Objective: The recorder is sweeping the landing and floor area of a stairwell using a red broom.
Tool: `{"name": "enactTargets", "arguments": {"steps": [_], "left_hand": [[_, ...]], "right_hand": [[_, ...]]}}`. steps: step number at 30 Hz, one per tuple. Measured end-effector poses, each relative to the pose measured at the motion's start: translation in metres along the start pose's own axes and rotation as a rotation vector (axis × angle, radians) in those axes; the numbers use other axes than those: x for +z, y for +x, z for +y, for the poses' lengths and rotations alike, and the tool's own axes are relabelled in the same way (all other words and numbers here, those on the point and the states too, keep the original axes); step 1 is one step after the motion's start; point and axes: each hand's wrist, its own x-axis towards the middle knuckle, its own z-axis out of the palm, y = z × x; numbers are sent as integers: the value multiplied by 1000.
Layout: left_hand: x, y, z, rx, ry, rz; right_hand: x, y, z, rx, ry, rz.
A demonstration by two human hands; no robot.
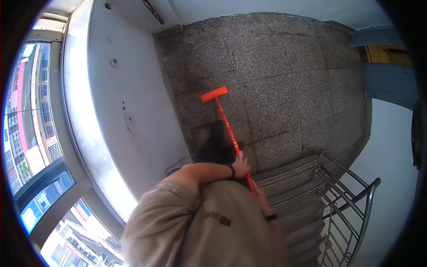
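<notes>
A long-handled broom (229, 129) with a red stick and a wide orange head (214, 94) slants across the landing. Its head is at the floor, out in front of my feet and near the left wall. My left hand (241, 165) is closed round the stick, my forearm crossing in front of my body. Lower on the same stick, close to my waist, my right hand (260, 196) grips it, its fingers partly hidden. Both wrists wear a dark band.
Speckled grey floor tiles (275, 89) reach to the far wall. Stairs (289, 191) with a metal railing (371, 196) lie to my right. On the left stand a white wall (133, 89) and a window (35, 107). A blue-grey door frame (387, 82) is at the far right.
</notes>
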Motion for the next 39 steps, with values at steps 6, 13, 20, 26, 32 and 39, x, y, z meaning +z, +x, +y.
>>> {"name": "enactTargets", "arguments": {"steps": [6,13,20,26,32,39], "left_hand": [[-38,9,-63,-17,127,138],[-131,35,-171,-235,121,58],[-93,42,-145,-205,87,44],[3,16,-20,-2,110,-279],[52,-25,74,194,-37,-392],[43,8,16,198,168,-339]], "right_hand": [[13,60,-19,169,211,-34],[26,197,-62,-39,17,72],[25,165,-24,38,97,50],[30,6,45,214,290,53],[49,-121,78,164,468,99],[64,-41,80,322,966,154]]}}
